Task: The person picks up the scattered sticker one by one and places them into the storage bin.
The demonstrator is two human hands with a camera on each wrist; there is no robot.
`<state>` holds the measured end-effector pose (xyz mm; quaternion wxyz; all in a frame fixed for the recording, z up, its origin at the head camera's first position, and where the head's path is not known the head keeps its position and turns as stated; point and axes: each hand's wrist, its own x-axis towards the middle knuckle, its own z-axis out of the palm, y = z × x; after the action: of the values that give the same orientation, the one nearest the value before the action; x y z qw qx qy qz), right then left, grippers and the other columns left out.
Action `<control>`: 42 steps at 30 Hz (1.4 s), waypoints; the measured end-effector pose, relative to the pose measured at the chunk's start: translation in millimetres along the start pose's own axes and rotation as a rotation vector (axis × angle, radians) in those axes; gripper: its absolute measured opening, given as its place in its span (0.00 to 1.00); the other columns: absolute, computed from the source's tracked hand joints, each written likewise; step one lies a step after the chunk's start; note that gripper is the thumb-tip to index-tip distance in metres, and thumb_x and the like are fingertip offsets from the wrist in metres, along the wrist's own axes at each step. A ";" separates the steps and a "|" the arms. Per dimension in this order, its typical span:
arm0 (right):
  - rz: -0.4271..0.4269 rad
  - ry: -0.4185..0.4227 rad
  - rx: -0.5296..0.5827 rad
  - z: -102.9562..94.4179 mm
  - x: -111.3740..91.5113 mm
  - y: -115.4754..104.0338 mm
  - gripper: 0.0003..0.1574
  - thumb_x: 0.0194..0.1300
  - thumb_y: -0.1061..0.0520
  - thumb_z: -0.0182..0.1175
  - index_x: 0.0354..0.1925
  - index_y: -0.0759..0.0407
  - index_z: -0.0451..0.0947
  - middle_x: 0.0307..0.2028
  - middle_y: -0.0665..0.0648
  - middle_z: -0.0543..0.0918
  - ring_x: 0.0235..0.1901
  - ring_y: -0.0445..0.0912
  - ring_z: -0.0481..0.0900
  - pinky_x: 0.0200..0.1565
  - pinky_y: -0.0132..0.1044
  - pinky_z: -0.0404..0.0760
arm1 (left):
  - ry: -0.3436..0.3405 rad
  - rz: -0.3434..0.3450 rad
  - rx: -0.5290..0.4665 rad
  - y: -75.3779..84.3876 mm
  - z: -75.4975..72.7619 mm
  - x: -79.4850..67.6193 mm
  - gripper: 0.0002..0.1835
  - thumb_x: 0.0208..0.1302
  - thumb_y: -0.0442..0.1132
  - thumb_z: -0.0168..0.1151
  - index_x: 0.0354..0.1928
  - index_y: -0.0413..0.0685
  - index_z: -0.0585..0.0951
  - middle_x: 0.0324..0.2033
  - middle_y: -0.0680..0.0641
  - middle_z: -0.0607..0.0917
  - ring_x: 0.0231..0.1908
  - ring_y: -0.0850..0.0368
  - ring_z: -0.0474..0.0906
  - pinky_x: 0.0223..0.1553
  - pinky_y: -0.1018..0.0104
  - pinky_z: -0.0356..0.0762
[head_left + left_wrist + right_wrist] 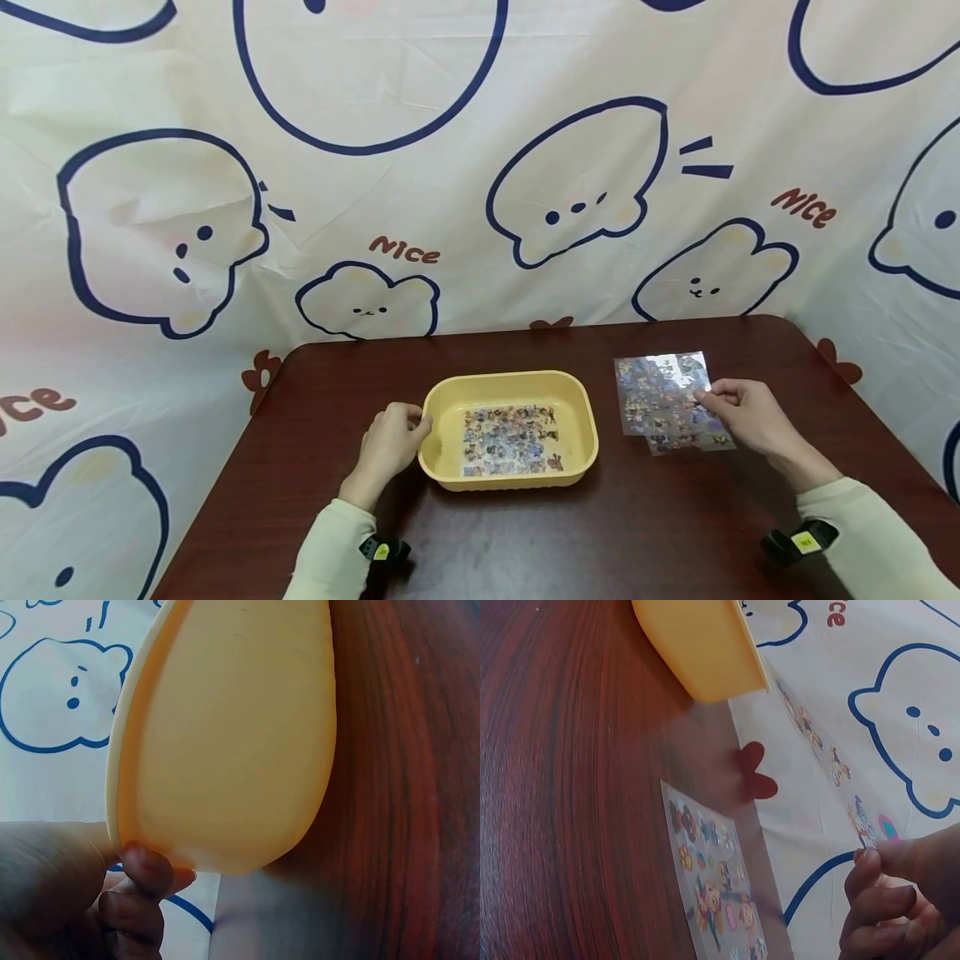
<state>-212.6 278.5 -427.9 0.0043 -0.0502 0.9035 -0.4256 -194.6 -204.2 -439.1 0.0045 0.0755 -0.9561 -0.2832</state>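
Note:
A yellow plastic basin [507, 482] stands on the table with a sticker sheet [510, 442] of small colourful figures lying inside. My left hand [393, 437] pinches the basin's left rim between thumb and fingers, as the left wrist view also shows. To the right, my right hand [750, 417] pinches the right edge of a clear sticker sheet [652, 392], held raised above the table. Under it, another sticker sheet [712, 885] lies on the wood, partly covered in the head view.
The dark brown wooden table [525, 542] has rounded far corners. Behind it hangs a white cloth [465, 200] with blue-outlined cartoon figures, reaching round both sides. A black band [799, 542] with a yellow label sits at the right wrist, a similar band [384, 550] at the left.

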 end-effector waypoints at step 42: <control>-0.076 -0.031 0.077 28.1 0.7 -30.5 0.21 0.76 0.50 0.55 0.37 0.69 0.79 0.15 0.47 0.69 0.13 0.39 0.64 0.17 0.36 0.67 | 0.002 -0.014 0.009 1.3 -1.6 0.4 0.17 0.68 0.46 0.62 0.51 0.42 0.87 0.37 0.46 0.91 0.33 0.56 0.84 0.38 0.55 0.80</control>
<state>-209.2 237.5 -422.3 0.0039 -0.0909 0.8836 -0.4593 -195.1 -204.1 -437.1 0.0031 0.0822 -0.9568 -0.2788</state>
